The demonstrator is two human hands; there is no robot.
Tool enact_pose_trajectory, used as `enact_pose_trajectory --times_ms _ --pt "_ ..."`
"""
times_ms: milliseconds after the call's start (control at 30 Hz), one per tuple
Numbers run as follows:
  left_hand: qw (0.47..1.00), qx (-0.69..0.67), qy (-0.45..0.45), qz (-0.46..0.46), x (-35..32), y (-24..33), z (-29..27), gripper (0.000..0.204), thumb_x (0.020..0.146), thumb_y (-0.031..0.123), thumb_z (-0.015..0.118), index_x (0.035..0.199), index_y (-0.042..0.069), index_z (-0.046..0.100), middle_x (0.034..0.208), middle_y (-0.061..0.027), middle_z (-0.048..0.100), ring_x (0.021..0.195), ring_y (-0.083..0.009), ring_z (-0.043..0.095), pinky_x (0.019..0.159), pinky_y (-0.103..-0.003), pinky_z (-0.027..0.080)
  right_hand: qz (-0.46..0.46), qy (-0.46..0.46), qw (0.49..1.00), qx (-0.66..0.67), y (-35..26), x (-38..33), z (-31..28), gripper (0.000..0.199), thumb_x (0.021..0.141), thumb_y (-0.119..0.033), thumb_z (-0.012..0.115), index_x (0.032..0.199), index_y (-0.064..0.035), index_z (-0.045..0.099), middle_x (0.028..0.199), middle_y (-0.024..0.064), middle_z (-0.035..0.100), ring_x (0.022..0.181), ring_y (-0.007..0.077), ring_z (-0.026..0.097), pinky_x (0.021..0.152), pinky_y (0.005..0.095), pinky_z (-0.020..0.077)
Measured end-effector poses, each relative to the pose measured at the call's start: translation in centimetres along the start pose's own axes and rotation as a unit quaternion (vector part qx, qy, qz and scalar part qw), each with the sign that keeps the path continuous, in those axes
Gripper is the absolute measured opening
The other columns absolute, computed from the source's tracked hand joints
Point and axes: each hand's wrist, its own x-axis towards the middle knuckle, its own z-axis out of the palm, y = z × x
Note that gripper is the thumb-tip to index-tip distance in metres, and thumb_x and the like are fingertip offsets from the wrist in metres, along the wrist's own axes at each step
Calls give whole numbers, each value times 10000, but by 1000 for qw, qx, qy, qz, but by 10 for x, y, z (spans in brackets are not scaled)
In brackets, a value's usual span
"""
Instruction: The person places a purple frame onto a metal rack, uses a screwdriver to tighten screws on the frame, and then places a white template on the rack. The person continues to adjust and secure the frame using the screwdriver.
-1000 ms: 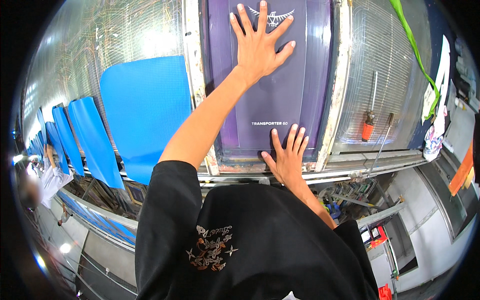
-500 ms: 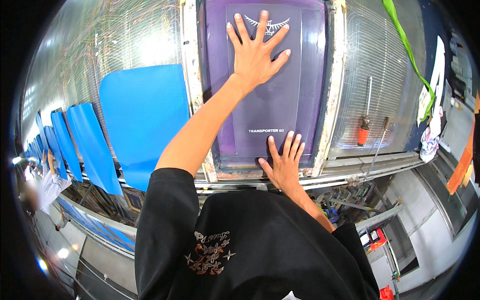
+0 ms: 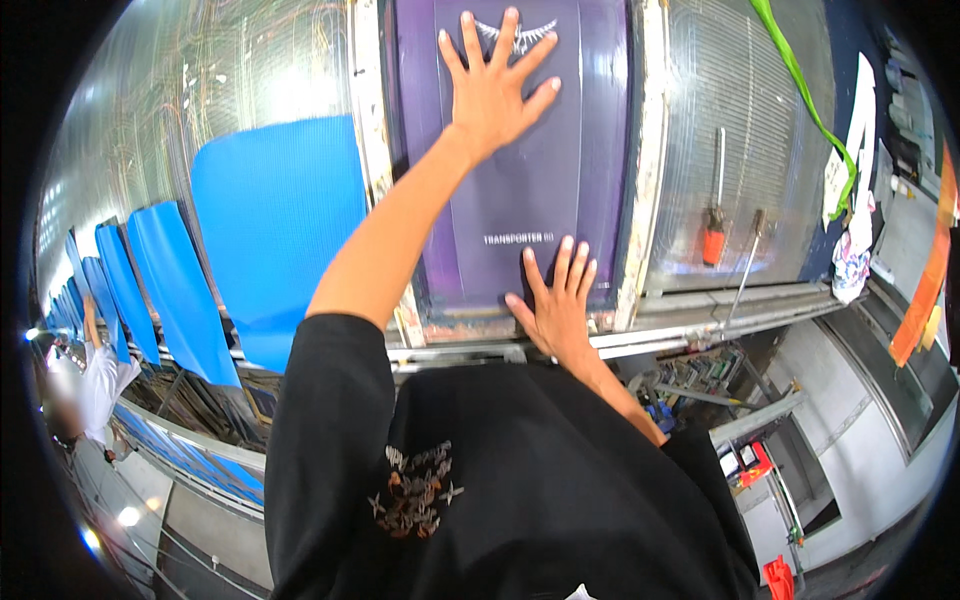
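Both hands flat on purple panel w/ white print.

One head-worn fisheye looks steeply down, close over the work table.

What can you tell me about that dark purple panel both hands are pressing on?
The dark purple panel is a flat, smooth sheet, matt like fabric or film, lying inside a pale, worn frame on a long work table. It carries a small white winged emblem near its far end and a short line of white lettering near the close end. The left hand lies flat with fingers spread near the emblem; the right hand presses flat at the near edge. A blue sheet lies on the next station to the left.
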Motion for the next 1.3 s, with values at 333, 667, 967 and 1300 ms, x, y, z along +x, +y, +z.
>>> enact_pose_trajectory --times_ms 333,667,967,1300 --pt "993 -14 -106 45 -128 34 -57 709 1063 544 602 1684 243 439 1782 -163 294 1619 -517 226 1278 -705 190 -31 54 997 50 11 -5 -6 756 1068 -554 587 1711 -211 385 1763 376 95 1620 604 79 1272 736 125" --pt "993 -41 -96 -62 -220 58 -79 1104 947 742 646 1665 -45 357 1771 -263 249 1645 -500 157 1323 -632 93 -37 94 993 63 13 -11 -3 696 1073 -529 595 1681 -223 449 1769 343 153 1628 576 122 1282 718 148" --pt "994 -20 -100 -48 -221 58 -77 1116 941 711 681 1652 -80 345 1750 -309 266 1624 -530 193 1312 -640 106 -30 89 995 31 14 -10 15 722 1085 -584 536 1710 -251 397 1783 332 110 1643 558 73 1291 720 94" --pt "994 -21 -95 -46 -217 56 -76 1102 938 715 681 1639 -80 377 1736 -317 293 1611 -539 222 1303 -647 128 -26 85 996 19 14 -8 14 734 1081 -597 536 1716 -265 380 1784 329 108 1644 557 76 1291 721 97"
